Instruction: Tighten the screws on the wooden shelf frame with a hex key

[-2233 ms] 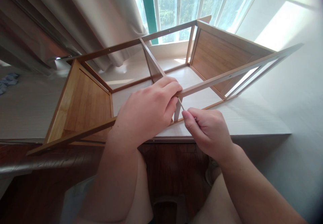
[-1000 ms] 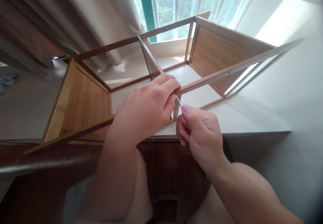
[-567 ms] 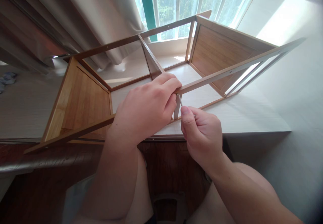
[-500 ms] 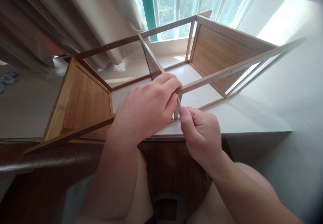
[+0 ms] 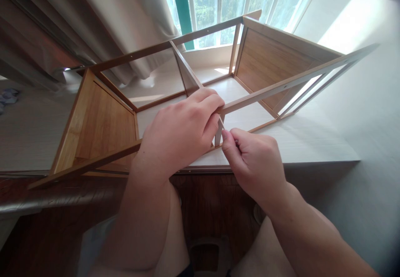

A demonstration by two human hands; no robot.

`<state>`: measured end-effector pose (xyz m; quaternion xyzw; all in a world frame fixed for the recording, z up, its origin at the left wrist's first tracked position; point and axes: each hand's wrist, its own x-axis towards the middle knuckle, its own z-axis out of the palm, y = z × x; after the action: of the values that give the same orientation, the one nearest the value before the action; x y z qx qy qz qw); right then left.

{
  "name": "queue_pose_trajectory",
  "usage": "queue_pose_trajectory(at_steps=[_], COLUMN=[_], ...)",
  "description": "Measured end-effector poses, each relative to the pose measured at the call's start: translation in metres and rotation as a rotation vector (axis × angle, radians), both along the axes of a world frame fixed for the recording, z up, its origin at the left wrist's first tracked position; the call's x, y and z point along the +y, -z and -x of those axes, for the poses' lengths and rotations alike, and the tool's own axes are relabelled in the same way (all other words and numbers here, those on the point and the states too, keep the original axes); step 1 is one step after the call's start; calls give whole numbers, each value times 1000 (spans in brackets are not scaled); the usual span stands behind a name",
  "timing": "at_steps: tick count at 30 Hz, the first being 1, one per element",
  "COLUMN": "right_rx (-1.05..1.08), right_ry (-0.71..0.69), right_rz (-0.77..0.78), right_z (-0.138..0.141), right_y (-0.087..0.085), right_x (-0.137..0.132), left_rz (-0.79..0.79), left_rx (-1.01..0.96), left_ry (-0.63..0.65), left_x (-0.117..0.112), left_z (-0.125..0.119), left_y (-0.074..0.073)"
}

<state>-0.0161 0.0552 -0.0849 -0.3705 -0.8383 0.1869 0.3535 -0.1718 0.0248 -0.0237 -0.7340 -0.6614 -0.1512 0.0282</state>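
A wooden cabinet frame (image 5: 256, 96) lies on its side before me, with panelled ends and a divider board (image 5: 189, 71) across its middle. My left hand (image 5: 181, 131) is closed over the near rail where the divider meets it, hiding that joint. Just right of it, my right hand (image 5: 254, 160) is a fist with the thumb on top. From this fist a thin metal hex key (image 5: 221, 123) runs up toward the rail beside my left fingertips. Its tip and most of its length are hidden.
The frame rests on a pale window ledge (image 5: 325, 143) with a front edge above the dark floor. Behind are a beige curtain (image 5: 137, 23) and a barred window (image 5: 231, 6). A white wall (image 5: 375, 114) stands to the right. Below, between my legs, is a stool (image 5: 206, 241).
My right hand has shifted slightly right with its wrist turned, and the hex key shows thinner. My left hand stays in place on the rail. The view has moved a little.
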Motion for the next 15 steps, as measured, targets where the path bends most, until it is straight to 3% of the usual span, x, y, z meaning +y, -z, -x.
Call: queue_pose_trajectory(at_steps=[7,15], right_rx=[4,307], right_ry=[-11,-77], right_rz=[23,347], right_z=[2,5], right_y=[-2,0], right_x=[-1,-6], left_rz=[-6,3], left_rx=[4,6], left_ry=[4,-5], left_x=[1,1], left_z=[0,-1], left_y=[0,0])
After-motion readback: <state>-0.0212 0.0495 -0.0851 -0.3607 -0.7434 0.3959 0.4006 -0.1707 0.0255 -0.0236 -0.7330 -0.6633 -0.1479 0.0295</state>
